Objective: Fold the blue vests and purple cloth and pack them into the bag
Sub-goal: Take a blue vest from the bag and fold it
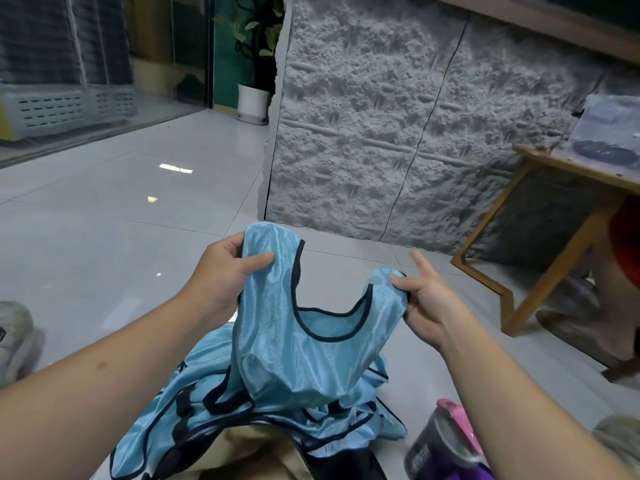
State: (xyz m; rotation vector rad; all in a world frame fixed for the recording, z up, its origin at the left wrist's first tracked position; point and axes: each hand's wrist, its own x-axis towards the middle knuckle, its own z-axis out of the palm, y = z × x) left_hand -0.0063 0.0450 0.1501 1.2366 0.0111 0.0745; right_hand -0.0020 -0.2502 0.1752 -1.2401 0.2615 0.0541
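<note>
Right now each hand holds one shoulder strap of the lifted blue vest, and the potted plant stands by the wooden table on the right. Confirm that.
One thing is wrong. Each hand, left and right, does hold a shoulder strap of the lifted blue vest. But the head view shows the potted plant standing far left of the wooden table, at the grey wall's left edge.
</note>
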